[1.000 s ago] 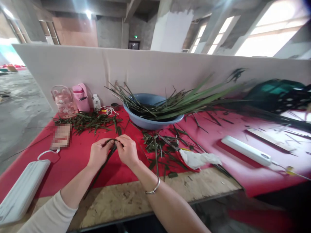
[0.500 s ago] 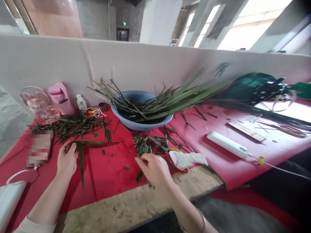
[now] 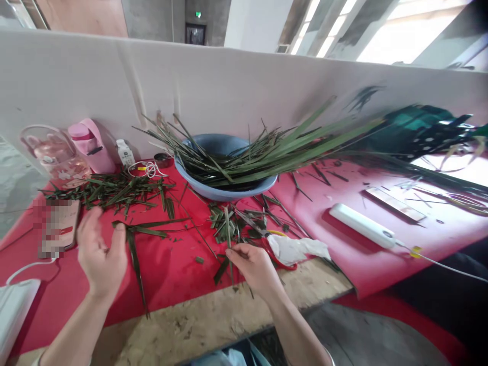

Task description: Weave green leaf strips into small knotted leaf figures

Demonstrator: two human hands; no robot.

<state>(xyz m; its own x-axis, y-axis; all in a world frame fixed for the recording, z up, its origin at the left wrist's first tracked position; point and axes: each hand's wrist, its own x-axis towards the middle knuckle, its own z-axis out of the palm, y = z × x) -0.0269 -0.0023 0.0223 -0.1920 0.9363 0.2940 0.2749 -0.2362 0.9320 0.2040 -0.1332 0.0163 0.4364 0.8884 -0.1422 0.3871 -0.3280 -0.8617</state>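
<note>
My left hand [image 3: 101,254] is open over the red-covered table, thumb and fingers apart. Right by its thumb is a folded green leaf piece [image 3: 134,230], its long strips spreading right and downward. Between the thumb and fingers of my right hand [image 3: 255,267] a narrow leaf strip [image 3: 229,229] is pinched. Cut leaf bits [image 3: 218,223] lie just beyond that hand. Scissors [image 3: 271,254] with red and yellow handles are beside it, partly under white tissue [image 3: 297,249]. A heap of knotted leaf pieces [image 3: 122,190] lies beyond my left hand.
A blue basin [image 3: 224,193] full of long leaves stands at the back centre. Bottles [image 3: 93,147] and a phone [image 3: 61,229] are on the left. Rightward lie a white power bank [image 3: 360,226] with a cable and another phone [image 3: 396,205]. Bare board [image 3: 183,325] shows along the front edge.
My left hand has opened and let go of the folded leaf piece. My right hand now pinches an upright leaf strip. The view has tilted slightly downward.
</note>
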